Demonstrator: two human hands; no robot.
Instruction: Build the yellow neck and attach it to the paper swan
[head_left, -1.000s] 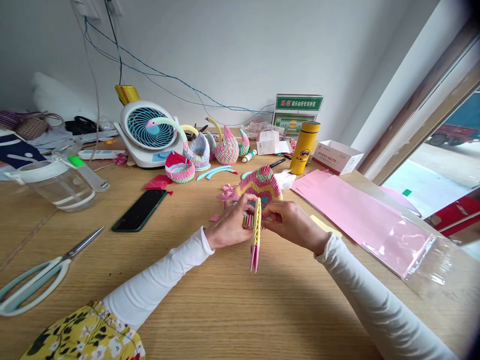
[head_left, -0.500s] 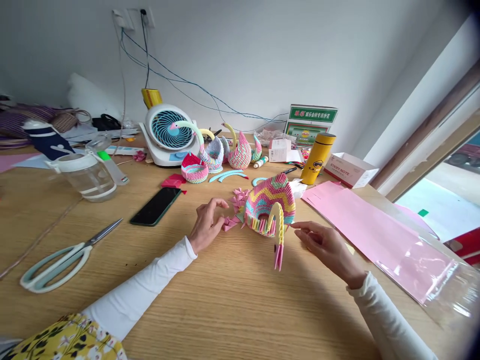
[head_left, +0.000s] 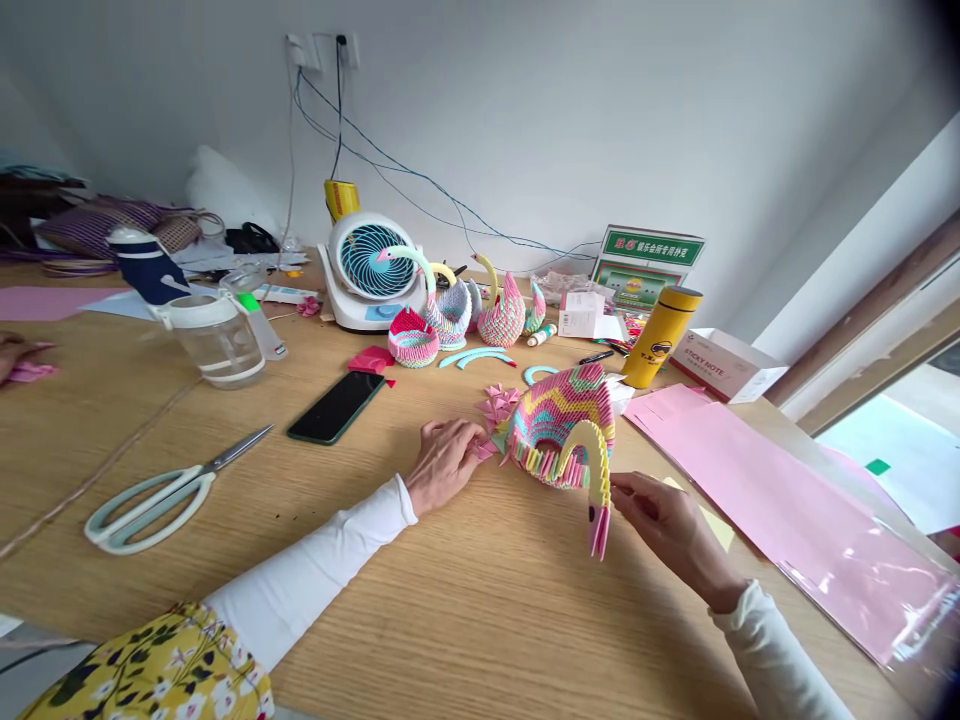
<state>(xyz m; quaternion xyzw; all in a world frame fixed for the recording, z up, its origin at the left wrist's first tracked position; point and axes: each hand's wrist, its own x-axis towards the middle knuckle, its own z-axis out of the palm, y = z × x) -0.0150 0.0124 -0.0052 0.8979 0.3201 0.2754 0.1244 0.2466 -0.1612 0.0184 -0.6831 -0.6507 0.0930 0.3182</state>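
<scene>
A paper swan made of folded pieces, banded in pink, yellow and blue, stands on the table. Its yellow neck curves forward and down to a pink beak. My left hand is closed, its fingertips on a pink folded paper piece at the edge of the small pile left of the swan. More pink folded pieces lie just behind. Close to the swan's right side, my right hand has thumb and fingers pinched together beside the neck. What they hold, if anything, is hidden.
Scissors, a phone and a water jug lie or stand to the left. Smaller paper swans and a fan stand behind. Right are a yellow bottle and pink paper sheets. Another person's hand shows far left.
My left hand has come down onto the pink pieces and its fingers have closed. My right fingers have drawn together beside the swan. The view has shifted left, and another person's hand now shows.
</scene>
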